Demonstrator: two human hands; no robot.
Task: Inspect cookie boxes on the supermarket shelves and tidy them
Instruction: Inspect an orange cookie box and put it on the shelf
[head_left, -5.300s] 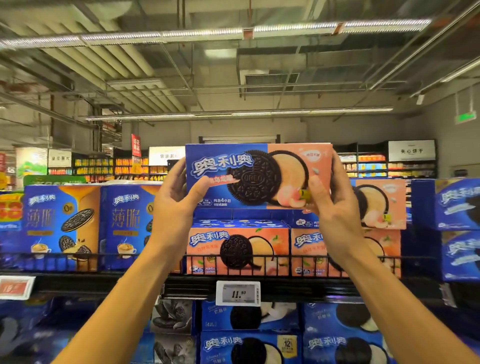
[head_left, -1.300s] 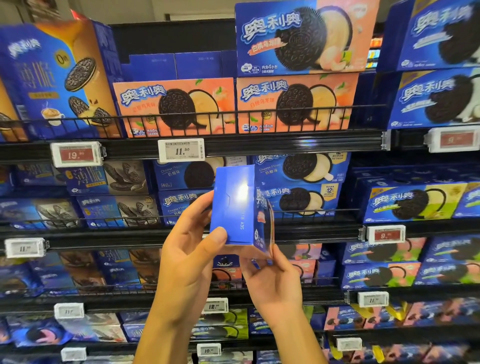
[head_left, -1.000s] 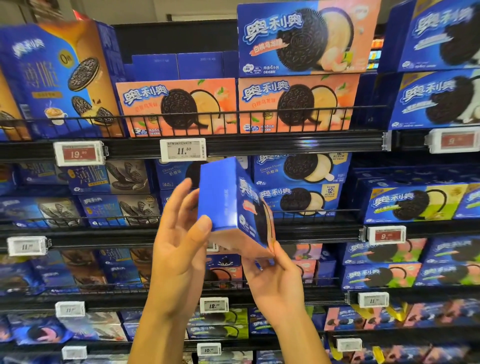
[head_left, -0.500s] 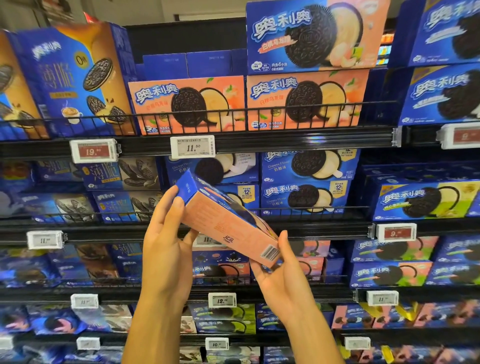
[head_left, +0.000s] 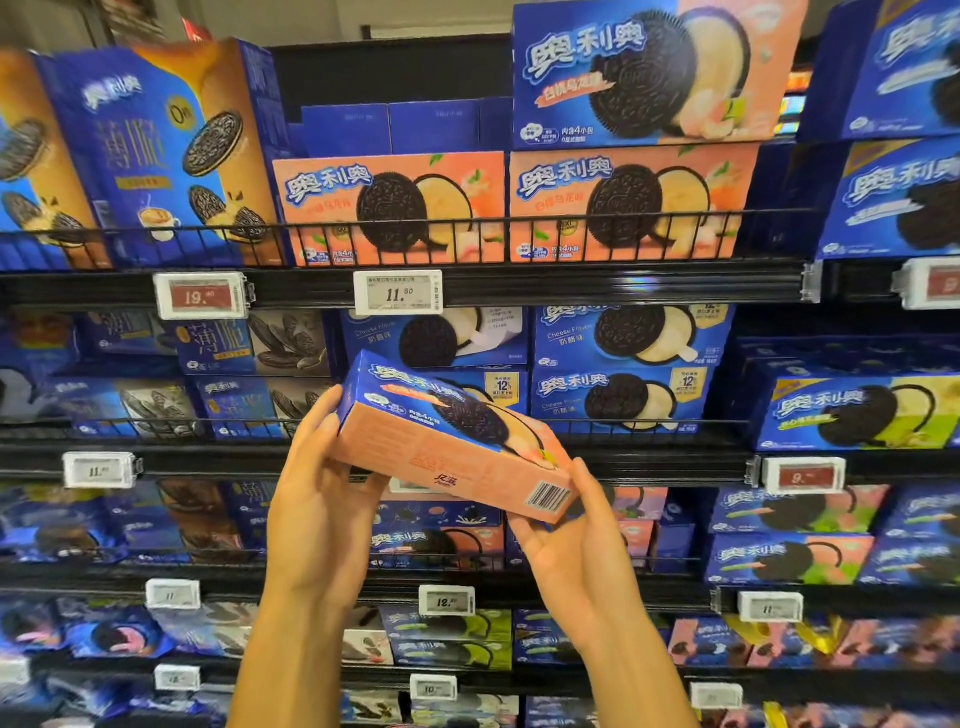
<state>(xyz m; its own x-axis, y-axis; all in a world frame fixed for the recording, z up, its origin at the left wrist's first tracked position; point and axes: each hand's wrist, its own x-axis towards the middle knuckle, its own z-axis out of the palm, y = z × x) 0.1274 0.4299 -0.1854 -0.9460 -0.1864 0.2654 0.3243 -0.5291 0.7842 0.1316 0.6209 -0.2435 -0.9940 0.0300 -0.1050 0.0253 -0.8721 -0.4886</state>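
Observation:
A blue and peach cookie box (head_left: 452, 441) is held in front of the shelves at chest height, tilted, its peach side panel with a barcode facing me and its printed front turned up. My left hand (head_left: 322, 499) grips its left end with fingers curled behind it. My right hand (head_left: 571, 545) supports its lower right corner, thumb up along the end by the barcode. Matching peach boxes (head_left: 389, 208) stand on the top shelf behind a wire rail, with one more peach box (head_left: 649, 73) stacked on top at the right.
Black shelves (head_left: 597, 283) full of blue cookie boxes run across the whole view in several tiers, each fronted by a wire rail and price tags (head_left: 397, 292). Tall blue and orange boxes (head_left: 156, 156) stand top left. A gap shows above the left peach box.
The box has turned in my hands from end-on to side-on, then further so its printed front shows. Five seconds ago it was held up at the top shelf.

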